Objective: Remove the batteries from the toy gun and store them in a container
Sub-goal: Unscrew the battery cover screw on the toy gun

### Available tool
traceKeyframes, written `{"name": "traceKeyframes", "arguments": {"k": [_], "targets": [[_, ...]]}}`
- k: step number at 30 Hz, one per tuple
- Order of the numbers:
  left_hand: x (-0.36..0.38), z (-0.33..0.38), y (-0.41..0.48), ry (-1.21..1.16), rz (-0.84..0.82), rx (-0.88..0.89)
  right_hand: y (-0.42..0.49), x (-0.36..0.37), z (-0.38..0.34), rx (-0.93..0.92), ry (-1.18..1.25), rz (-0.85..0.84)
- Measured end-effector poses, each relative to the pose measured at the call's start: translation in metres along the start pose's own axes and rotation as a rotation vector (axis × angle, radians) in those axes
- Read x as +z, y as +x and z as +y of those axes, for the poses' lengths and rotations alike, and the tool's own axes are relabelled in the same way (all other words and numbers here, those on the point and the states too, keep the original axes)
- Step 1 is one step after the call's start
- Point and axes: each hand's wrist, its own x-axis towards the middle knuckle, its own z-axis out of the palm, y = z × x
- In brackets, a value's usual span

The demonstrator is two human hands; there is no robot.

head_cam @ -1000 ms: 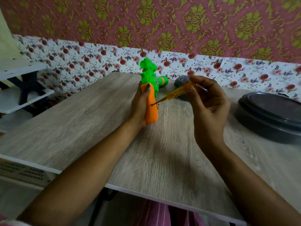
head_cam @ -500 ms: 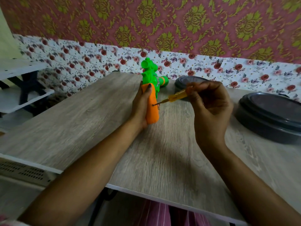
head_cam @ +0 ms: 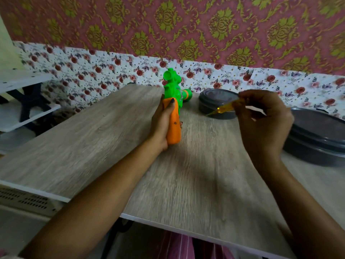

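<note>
The toy gun point(head_cam: 172, 101) has a green body and an orange grip, and it points away from me above the wooden table point(head_cam: 104, 146). My left hand point(head_cam: 162, 124) grips the orange handle, thumb laid along its top; a small dark screw hole shows on the handle's side. My right hand point(head_cam: 261, 118) pinches a small screwdriver point(head_cam: 223, 109) with a clear yellow handle, held well to the right of the gun and apart from it. A small round dark container point(head_cam: 216, 101) with its lid on sits behind the screwdriver. No batteries are visible.
A larger dark oval container point(head_cam: 321, 135) with a lid stands at the right edge of the table. White shelves point(head_cam: 22, 101) on a dark frame stand to the left. A floral papered wall rises behind the table.
My right hand has pulled the screwdriver away from the gun's handle, moving right and slightly up. My left hand still holds the gun in the same place.
</note>
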Motion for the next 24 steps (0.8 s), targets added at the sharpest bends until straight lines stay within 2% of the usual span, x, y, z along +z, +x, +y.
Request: {"name": "traceKeyframes", "arguments": {"k": [4, 7, 10, 12, 14, 16, 18, 20, 24], "targets": [[-0.001, -0.002, -0.001, 0.038, 0.005, -0.001, 0.001, -0.01, 0.013, 0.05, -0.457, -0.304], [0.0, -0.002, -0.003, 0.069, 0.007, 0.017, -0.002, -0.01, 0.012, 0.158, -0.619, -0.528], [0.002, -0.002, -0.005, 0.126, -0.01, 0.058, -0.003, -0.008, 0.016, 0.354, -0.779, -0.765], [0.005, -0.002, -0.008, 0.165, -0.021, 0.099, -0.006, -0.007, 0.016, 0.379, -0.868, -0.874], [0.008, -0.004, -0.01, 0.202, -0.036, 0.144, -0.008, -0.002, 0.014, 0.27, -0.778, -0.817], [0.01, -0.007, -0.011, 0.23, -0.044, 0.168, -0.012, 0.011, 0.008, 0.205, -0.493, -0.696], [0.011, -0.01, -0.01, 0.251, -0.045, 0.19, -0.019, 0.03, -0.001, 0.408, -0.102, -0.618], [0.01, -0.012, -0.009, 0.267, -0.045, 0.21, -0.027, 0.045, -0.005, 0.627, 0.172, -0.553], [0.009, -0.015, -0.007, 0.295, -0.054, 0.253, -0.039, 0.052, -0.006, 0.72, 0.305, -0.504]]}}
